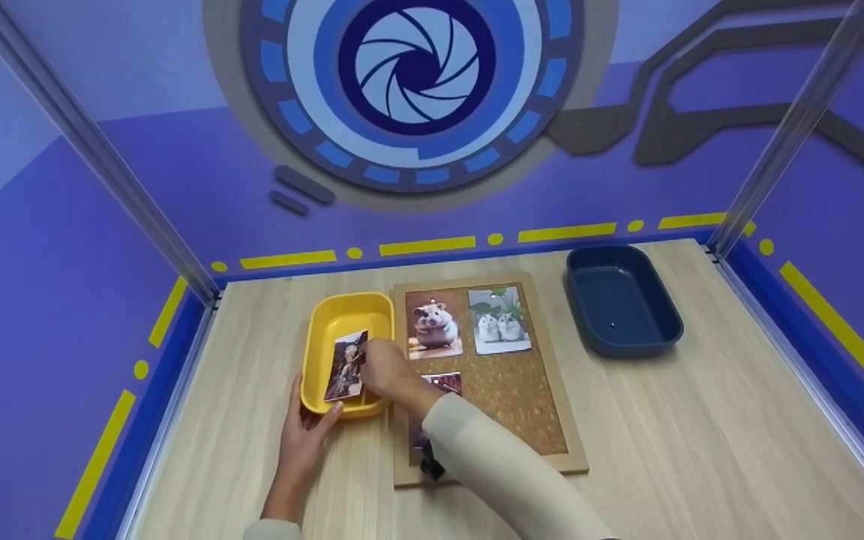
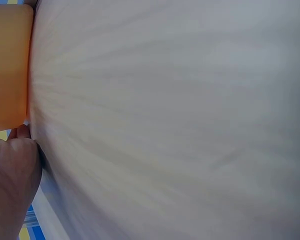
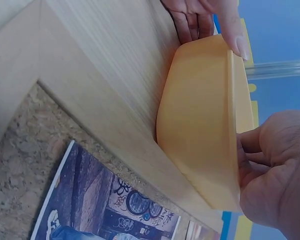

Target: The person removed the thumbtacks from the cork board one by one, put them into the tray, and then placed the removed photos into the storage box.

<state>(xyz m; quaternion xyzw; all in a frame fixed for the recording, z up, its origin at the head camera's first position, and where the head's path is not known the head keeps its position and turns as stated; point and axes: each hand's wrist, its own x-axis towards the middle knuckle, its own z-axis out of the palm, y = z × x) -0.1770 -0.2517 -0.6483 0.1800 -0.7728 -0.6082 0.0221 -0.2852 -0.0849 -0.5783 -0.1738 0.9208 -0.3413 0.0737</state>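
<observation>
A yellow tray (image 1: 336, 321) stands on the table, left of a wood-framed corkboard (image 1: 511, 401). My left hand (image 1: 303, 437) grips its near left corner, thumb over the rim and fingers along the side. Inside the tray, a photo print (image 1: 343, 369) leans at a slant. My right hand (image 1: 388, 373) reaches over the right rim, its curled fingers at the photo's right edge. In the right wrist view those fingers (image 3: 252, 150) dip behind the tray wall, so I cannot tell whether they pinch anything.
Pinned on the corkboard are a hamster photo (image 1: 433, 330), a photo of two small hamsters (image 1: 500, 324) and a graffiti-wall photo (image 3: 107, 200), partly under my right arm. A dark blue tray (image 1: 619, 296) stands right of the board, a tiny shiny object inside. Printed walls surround the table.
</observation>
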